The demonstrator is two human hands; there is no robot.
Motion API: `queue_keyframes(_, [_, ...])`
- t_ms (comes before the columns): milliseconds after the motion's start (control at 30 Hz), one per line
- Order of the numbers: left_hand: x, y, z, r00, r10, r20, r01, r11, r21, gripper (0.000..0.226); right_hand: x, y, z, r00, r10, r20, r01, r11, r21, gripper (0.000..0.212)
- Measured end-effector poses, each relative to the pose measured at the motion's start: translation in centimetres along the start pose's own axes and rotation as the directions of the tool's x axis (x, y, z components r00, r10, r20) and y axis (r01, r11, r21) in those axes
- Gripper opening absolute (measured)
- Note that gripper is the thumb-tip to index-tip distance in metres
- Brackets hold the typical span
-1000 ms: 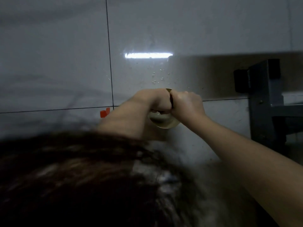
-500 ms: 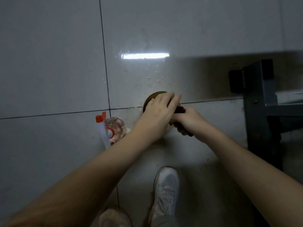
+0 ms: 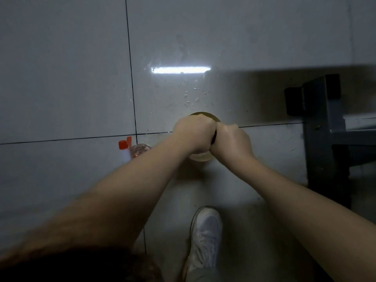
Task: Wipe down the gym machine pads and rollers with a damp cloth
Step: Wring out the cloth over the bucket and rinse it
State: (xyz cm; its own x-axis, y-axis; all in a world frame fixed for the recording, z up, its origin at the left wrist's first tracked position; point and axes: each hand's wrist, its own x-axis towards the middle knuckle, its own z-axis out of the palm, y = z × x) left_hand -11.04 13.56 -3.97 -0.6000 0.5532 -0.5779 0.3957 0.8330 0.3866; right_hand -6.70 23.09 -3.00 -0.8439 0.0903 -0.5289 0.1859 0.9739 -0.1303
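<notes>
My left hand (image 3: 194,133) and my right hand (image 3: 232,141) are clenched side by side over a small round bowl (image 3: 205,116) of yellowish liquid on the grey tiled floor. Both fists grip a dark cloth (image 3: 213,138); only a thin dark sliver of it shows between them. The bowl's far rim and a bit of its near side show past my hands. Water drops (image 3: 193,98) lie on the tile just beyond the bowl.
A spray bottle (image 3: 127,149) with an orange nozzle stands left of the bowl. A dark metal machine frame (image 3: 321,127) rises at the right edge. My white shoe (image 3: 205,237) is below the bowl, and dark hair fills the lower left corner.
My left hand, lying flat over the bowl half a second ago, has curled into a fist against my right hand. The hair that covered the lower view a second ago has mostly cleared.
</notes>
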Motion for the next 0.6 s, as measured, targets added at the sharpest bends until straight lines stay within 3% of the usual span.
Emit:
queue_keyframes(167, [2.0,-1.3,0.4,0.983,-0.024,0.179,0.062,0.976,-0.209,0.009,2.2,0.0,1.0,0.980,-0.188,-0.057,0.178,0.973,-0.144,0.014])
queue_keyframes(333, [2.2,-2.5,1.0,0.928,-0.113,0.355,0.261,0.877,-0.403,0.024,2.4,0.0,1.1,0.962,-0.269,-0.048,0.250,0.938,-0.239,0.011])
queue_keyframes(433, [1.8,-2.1,1.2,0.924,-0.108,0.366,0.271,0.861,-0.431,0.025,1.9,0.2,0.9,0.961,-0.275,-0.013,0.266,0.940,-0.214,0.007])
queue_keyframes(567, [1.4,-1.7,1.7,0.914,-0.083,0.397,0.233,0.908,-0.348,0.011,0.4,0.6,1.4,0.973,-0.212,0.090,0.216,0.976,-0.033,0.038])
queue_keyframes(600, [1.5,-1.8,1.7,0.897,-0.079,0.434,0.243,0.910,-0.336,0.035,-0.2,0.6,1.7,0.978,-0.182,0.098,0.178,0.983,0.055,0.045])
